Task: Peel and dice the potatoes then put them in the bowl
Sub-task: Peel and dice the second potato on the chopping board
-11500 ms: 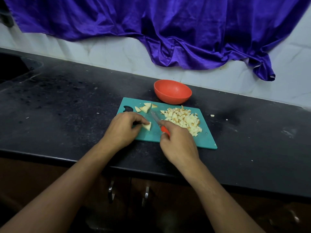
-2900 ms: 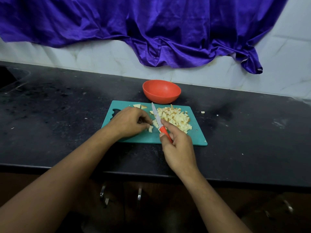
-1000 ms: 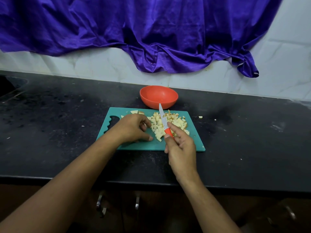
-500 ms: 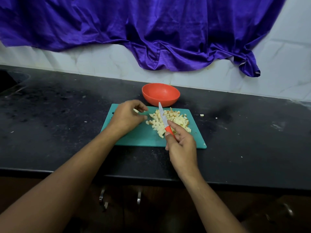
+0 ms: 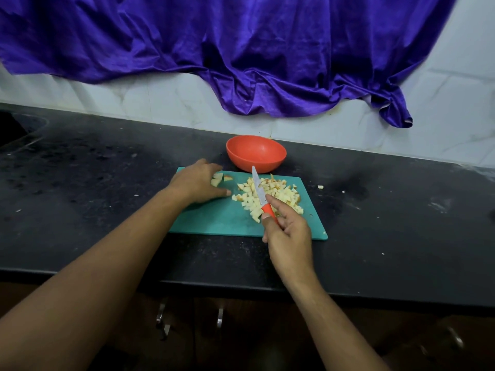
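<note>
Dicing step: my left hand [image 5: 197, 183] fingers curl round a potato chunk [image 5: 217, 179] on the board [image 5: 222, 219]. My right hand [image 5: 290, 232] pinches the knife [image 5: 258, 189] over the diced pile [image 5: 278, 195]. Next: pull the chunk in, chop it, then fill the bowl [image 5: 255, 153].

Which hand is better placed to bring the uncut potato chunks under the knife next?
Left. The left hand rests by the potato chunks; the right hand grips the knife over the diced pile.

Black counter [image 5: 107, 210], teal board [image 5: 222, 218], bowl [image 5: 255, 153] (orange)
</note>
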`<state>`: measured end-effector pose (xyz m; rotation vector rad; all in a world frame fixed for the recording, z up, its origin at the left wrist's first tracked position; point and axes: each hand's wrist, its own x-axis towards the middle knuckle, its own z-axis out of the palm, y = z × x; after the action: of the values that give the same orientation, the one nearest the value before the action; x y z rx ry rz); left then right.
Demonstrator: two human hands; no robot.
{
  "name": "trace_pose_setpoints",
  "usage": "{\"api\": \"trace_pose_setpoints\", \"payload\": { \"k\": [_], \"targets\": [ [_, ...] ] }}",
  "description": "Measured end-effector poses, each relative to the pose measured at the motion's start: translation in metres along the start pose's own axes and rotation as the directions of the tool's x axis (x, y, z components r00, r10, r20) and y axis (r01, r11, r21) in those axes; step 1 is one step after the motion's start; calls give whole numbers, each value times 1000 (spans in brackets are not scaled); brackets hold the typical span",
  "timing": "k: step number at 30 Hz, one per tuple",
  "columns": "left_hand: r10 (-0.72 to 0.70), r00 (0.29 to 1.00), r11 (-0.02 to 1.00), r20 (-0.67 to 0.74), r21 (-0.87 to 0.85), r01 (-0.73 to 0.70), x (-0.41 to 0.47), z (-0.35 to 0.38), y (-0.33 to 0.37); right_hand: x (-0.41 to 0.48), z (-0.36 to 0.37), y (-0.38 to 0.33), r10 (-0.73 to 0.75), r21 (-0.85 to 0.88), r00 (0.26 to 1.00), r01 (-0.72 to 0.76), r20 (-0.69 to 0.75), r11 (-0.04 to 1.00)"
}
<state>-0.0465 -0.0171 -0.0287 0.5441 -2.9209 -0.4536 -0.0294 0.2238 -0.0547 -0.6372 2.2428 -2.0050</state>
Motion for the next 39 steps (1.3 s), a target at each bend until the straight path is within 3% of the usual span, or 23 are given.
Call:
{"api": "trace_pose_setpoints", "payload": {
  "k": [4, 8, 13, 21, 28, 33, 37, 39],
  "targets": [
    [42, 999, 998, 5, 55, -42, 8, -6, 1, 0, 0, 0, -6, 6, 1000, 6, 9, 1000],
    [154, 983, 988, -100, 19, -153, 14, -4, 2, 2, 1, 2, -4, 10, 1000, 4, 2, 1000],
    [256, 961, 966, -103, -18, -259, 15, 8, 6, 3, 1, 4, 1, 6, 1000, -1, -6, 1000],
    [263, 944, 964, -199, 27, -263, -9, 7, 3, 4, 1, 7, 2, -10, 1000, -2, -4, 1000],
    [211, 954, 950, -214, -185, -252, -58, 16, -11, 3, 0, 5, -2, -29, 1000, 2, -8, 1000],
    [123, 945, 924, -303, -311, -220, -77, 27, -15, 0, 8, 8, -51, -243, 998, 56, 26, 968],
    [77, 947, 943, -312, -285, -171, -77, 28, -11, -7, 19, -1, -116, -576, 981, 187, 159, 796],
    [55, 947, 947, -317, -284, -150, -78, 28, -9, -9, 28, -9, -115, -655, 974, 215, 193, 725]
  ]
}}
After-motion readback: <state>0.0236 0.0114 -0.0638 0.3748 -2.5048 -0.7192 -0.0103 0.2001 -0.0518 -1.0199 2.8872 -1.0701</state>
